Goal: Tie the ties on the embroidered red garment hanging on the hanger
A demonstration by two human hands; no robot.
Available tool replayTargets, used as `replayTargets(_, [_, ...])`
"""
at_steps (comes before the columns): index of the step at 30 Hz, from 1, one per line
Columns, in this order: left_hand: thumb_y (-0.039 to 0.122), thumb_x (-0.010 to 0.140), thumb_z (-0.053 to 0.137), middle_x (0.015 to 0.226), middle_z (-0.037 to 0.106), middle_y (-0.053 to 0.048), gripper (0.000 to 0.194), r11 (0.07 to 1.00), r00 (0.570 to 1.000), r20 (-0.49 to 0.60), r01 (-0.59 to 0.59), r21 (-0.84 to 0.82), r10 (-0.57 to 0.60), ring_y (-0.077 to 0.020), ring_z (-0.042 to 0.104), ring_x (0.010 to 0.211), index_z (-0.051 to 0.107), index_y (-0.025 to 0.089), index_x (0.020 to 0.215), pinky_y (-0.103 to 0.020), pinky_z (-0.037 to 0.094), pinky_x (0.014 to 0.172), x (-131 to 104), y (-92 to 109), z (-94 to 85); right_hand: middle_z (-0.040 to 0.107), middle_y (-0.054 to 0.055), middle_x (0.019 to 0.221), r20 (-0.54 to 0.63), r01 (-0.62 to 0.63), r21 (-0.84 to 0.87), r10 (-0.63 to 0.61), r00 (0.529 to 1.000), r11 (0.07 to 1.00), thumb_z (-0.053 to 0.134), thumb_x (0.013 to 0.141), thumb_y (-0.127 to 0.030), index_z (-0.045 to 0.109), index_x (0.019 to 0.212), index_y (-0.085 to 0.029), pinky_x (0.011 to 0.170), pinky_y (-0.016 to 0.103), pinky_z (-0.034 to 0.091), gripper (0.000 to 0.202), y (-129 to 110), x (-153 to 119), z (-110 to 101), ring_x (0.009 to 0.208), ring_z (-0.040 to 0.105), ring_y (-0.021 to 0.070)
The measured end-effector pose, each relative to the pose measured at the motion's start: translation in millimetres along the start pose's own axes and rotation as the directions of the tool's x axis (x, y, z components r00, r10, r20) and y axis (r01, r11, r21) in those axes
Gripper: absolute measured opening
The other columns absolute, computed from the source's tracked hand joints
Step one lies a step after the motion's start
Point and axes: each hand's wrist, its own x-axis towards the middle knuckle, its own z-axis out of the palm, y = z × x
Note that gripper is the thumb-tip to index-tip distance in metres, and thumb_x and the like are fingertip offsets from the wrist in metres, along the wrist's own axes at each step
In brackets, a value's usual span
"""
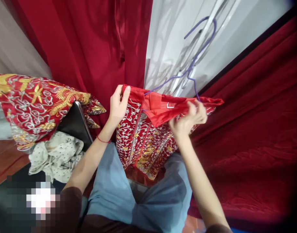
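Note:
A red skirt (pixel 148 139) with silver and gold embroidery hangs in front of my knees, its plain red satin waistband at the top. My left hand (pixel 119 103) pinches the left end of that waistband between thumb and fingers. Toward the right end, my right hand (pixel 188 118) has its fingers curled at the band, beside the lower arm of a purple hanger (pixel 195 58). The hanger's lower part goes inside the waist opening, and its hook stands free above. A small white-edged label (pixel 170 105) shows on the inner lining.
At left lies another red embroidered garment (pixel 39 103), beside a black flat object (pixel 76 124) and a crumpled dotted white cloth (pixel 56 155). Red curtains (pixel 90 42) and a white drape (pixel 165 38) hang ahead. Dark red cloth (pixel 247 145) covers the right side.

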Motion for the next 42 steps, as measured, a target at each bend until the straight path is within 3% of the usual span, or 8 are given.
replayTargets(4, [0.048, 0.094, 0.058, 0.122, 0.058, -0.011, 0.036, 0.968, 0.967, -0.175, -0.147, 0.205, 0.184, -0.0225, 0.057, 0.118, 0.055, 0.019, 0.114, -0.040, 0.043, 0.104, -39.8, 3.5, -2.1, 0.050, 0.018, 0.111, 0.012, -0.002, 0.083, 0.001, 1.000, 0.997, 0.052, 0.085, -0.035, 0.053, 0.106, -0.018, 0.089, 0.052, 0.035, 0.028, -30.1, -16.2, 14.1, 0.110, 0.048, 0.0331])
replayTargets(7, [0.038, 0.085, 0.070, 0.119, 0.057, -0.011, 0.038, 0.903, 0.922, -0.236, -0.205, 0.378, 0.308, -0.0236, 0.055, 0.117, 0.053, 0.019, 0.112, -0.043, 0.043, 0.105, -76.6, 0.7, 2.2, 0.049, 0.010, 0.088, -0.014, -0.047, 0.110, 0.049, 0.999, 0.993, 0.057, 0.087, -0.047, 0.051, 0.089, -0.021, 0.080, 0.043, 0.040, 0.027, -42.9, 6.2, 14.6, 0.088, 0.050, 0.0262])
replayTargets(11, [0.039, 0.075, 0.080, 0.112, 0.057, -0.010, 0.054, 0.908, 0.963, -0.160, -0.140, 0.395, 0.218, -0.0230, 0.059, 0.105, 0.049, 0.018, 0.114, -0.040, 0.051, 0.092, -103.8, -11.7, 20.3, 0.045, 0.001, 0.065, 0.054, -0.051, 0.100, 0.045, 0.998, 0.994, 0.051, 0.096, -0.046, 0.046, 0.067, -0.023, 0.067, 0.033, 0.038, 0.038, -63.2, 34.3, 5.0, 0.063, 0.046, 0.0169])
replayTargets(14, [0.030, 0.082, 0.072, 0.108, 0.057, -0.009, 0.042, 0.953, 0.961, -0.256, -0.023, 0.303, 0.105, -0.0183, 0.060, 0.094, 0.047, 0.018, 0.114, -0.034, 0.052, 0.082, -97.7, -20.9, 26.2, 0.052, 0.000, 0.059, 0.212, -0.036, 0.172, -0.001, 0.977, 0.984, 0.050, 0.098, -0.039, 0.050, 0.063, -0.021, 0.059, 0.028, 0.034, 0.039, -78.8, 27.3, -0.5, 0.054, 0.046, 0.0131])
replayTargets(18, [0.019, 0.092, 0.054, 0.097, 0.059, -0.003, 0.016, 0.995, 0.955, -0.292, 0.072, 0.072, -0.048, -0.0124, 0.062, 0.085, 0.048, 0.021, 0.107, -0.027, 0.052, 0.079, -84.6, -26.4, 15.2, 0.064, 0.001, 0.062, 0.506, -0.130, 0.304, -0.044, 0.862, 0.944, 0.058, 0.093, -0.035, 0.062, 0.070, -0.019, 0.058, 0.027, 0.037, 0.028, -90.2, 1.4, 3.6, 0.055, 0.057, 0.0147])
replayTargets(24, [0.027, 0.098, 0.047, 0.093, 0.062, -0.003, 0.011, 0.970, 0.965, -0.121, 0.222, -0.097, -0.233, -0.0105, 0.062, 0.077, 0.049, 0.022, 0.108, -0.024, 0.052, 0.074, -103.3, -28.7, 4.7, 0.075, 0.006, 0.088, 0.566, -0.236, 0.295, 0.030, 0.824, 0.926, 0.065, 0.090, -0.041, 0.069, 0.085, -0.020, 0.068, 0.030, 0.043, 0.022, -110.3, -13.4, 18.4, 0.074, 0.067, 0.0200])
replayTargets(31, [0.026, 0.097, 0.049, 0.086, 0.065, -0.002, 0.010, 0.965, 0.968, -0.038, 0.251, 0.077, -0.249, -0.0129, 0.062, 0.077, 0.057, 0.020, 0.097, -0.024, 0.049, 0.074, -127.9, -33.3, 8.2, 0.074, 0.010, 0.083, 0.580, -0.186, -0.039, 0.174, 0.796, 0.982, 0.053, 0.097, -0.031, 0.072, 0.102, -0.019, 0.059, 0.029, 0.032, 0.024, -134.6, -23.1, 26.2, 0.063, 0.062, 0.0199])
replayTargets(42, [0.018, 0.087, 0.061, 0.096, 0.066, -0.005, 0.014, 0.892, 0.999, 0.035, 0.009, 0.451, -0.028, -0.0203, 0.064, 0.093, 0.056, 0.022, 0.100, -0.029, 0.050, 0.079, -102.0, -27.9, 21.9, 0.070, 0.003, 0.073, 0.579, -0.103, 0.208, -0.037, 0.814, 0.973, 0.048, 0.095, -0.029, 0.067, 0.085, -0.019, 0.060, 0.026, 0.035, 0.024, -120.4, -16.8, 4.2, 0.062, 0.061, 0.0147])
